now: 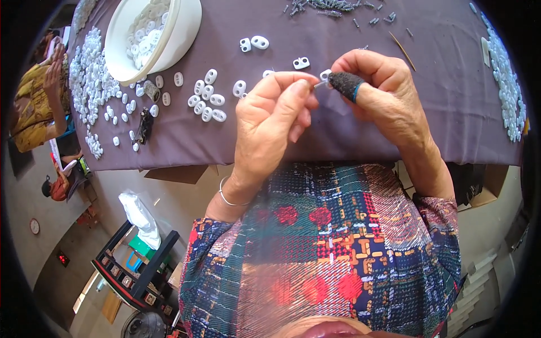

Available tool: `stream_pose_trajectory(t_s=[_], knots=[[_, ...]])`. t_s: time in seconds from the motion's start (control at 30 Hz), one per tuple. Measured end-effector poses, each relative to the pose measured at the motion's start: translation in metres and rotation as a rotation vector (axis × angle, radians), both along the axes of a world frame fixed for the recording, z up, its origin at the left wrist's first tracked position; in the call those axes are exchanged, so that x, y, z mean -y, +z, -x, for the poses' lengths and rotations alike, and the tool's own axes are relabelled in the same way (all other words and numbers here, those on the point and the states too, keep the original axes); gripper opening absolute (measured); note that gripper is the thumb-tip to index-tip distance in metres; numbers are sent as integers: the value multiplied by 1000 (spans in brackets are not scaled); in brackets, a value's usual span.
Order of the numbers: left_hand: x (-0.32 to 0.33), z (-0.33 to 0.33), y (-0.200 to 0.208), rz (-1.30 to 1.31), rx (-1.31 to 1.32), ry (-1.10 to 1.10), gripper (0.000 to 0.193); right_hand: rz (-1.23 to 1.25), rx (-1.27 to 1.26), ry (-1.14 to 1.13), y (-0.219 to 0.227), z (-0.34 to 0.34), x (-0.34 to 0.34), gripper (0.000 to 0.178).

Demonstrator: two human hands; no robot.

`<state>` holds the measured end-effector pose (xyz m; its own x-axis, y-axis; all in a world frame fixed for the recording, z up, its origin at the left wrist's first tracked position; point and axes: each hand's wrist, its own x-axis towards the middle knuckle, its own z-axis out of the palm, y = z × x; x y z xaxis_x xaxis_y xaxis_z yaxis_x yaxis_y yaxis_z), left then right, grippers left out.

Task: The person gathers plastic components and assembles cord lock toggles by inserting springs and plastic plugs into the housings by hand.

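Observation:
Above the table's near edge, my left hand (276,110) pinches a thin grey rod-like piece (319,84) between thumb and fingertips; its kind is too small to tell. Its tip meets a white two-hole cord lock (325,74), which my right hand (389,93) grips between thumb and fingers. A dark fabric cover (344,84) with a blue edge wraps my right thumb and hides part of the cord lock. Just beyond my hands lies another white cord lock (301,63). More lie left of my left hand, including a loose cluster (207,92).
A white tub (186,42) of white pieces stands at the far left, beside a heap of small white parts (93,73). Small springs (329,7) lie at the back, near a thin brown stick (403,52). More pale parts (507,84) line the right edge. Another person (39,101) is at the left.

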<state>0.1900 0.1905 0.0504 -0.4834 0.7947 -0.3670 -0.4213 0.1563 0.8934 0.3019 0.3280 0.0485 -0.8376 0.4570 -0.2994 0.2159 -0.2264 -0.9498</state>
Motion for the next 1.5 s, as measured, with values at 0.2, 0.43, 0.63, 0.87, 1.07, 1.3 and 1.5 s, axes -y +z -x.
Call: stream_pose_trajectory(t_s=[0.2, 0.43, 0.63, 0.87, 1.07, 1.3, 1.5], knots=[[4, 6, 4, -57, 211, 45, 29, 6, 14, -67, 2, -1, -2, 14], [10, 5, 4, 3, 174, 146, 21, 25, -7, -66, 2, -2, 1, 14], [11, 3, 3, 18, 71, 165, 18, 77, -42, -46, 4, -2, 2, 13], [13, 5, -1, -8, 134, 91, 18, 99, -12, -10, 12, -2, 0, 21], [9, 0, 2, -7, 44, 155, 18, -55, -95, -2, 0, -4, 4, 12], [9, 3, -2, -9, 66, 115, 18, -147, -68, 4, -1, -4, 4, 10], [7, 3, -2, 4, 43, 108, 20, -177, -57, 19, -1, -4, 5, 9]])
